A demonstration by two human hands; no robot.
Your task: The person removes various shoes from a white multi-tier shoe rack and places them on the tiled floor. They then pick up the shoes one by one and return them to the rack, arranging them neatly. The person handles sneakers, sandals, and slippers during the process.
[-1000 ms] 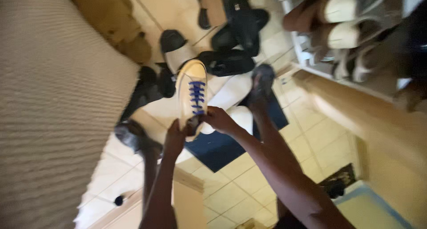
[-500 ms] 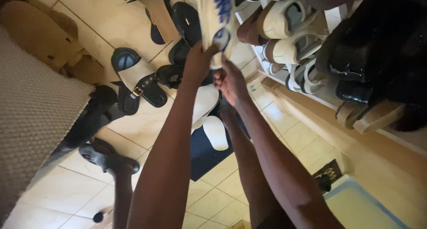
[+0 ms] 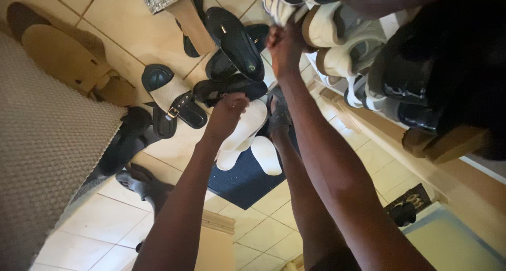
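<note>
My right hand (image 3: 284, 42) is raised to the shoe rack (image 3: 369, 118) and grips the heel end of a cream sneaker with blue laces (image 3: 272, 2), which is mostly cut off by the top edge. My left hand (image 3: 226, 113) hangs lower with loosely bent fingers and nothing in them. It is just above a pair of white slippers (image 3: 245, 129) and next to a black shoe (image 3: 229, 86) on the floor.
Black shoes (image 3: 240, 44), a white sandal with black buckle straps (image 3: 171, 94) and tan shoes (image 3: 63, 55) lie scattered on the tiled floor. A woven mat (image 3: 47, 160) covers the left. A dark blue mat (image 3: 242, 181) lies under my sandalled foot (image 3: 278, 113). Pale and black shoes fill the rack.
My left hand let go of the sneaker and dropped towards the floor shoes. My right hand carried the sneaker further up to the rack.
</note>
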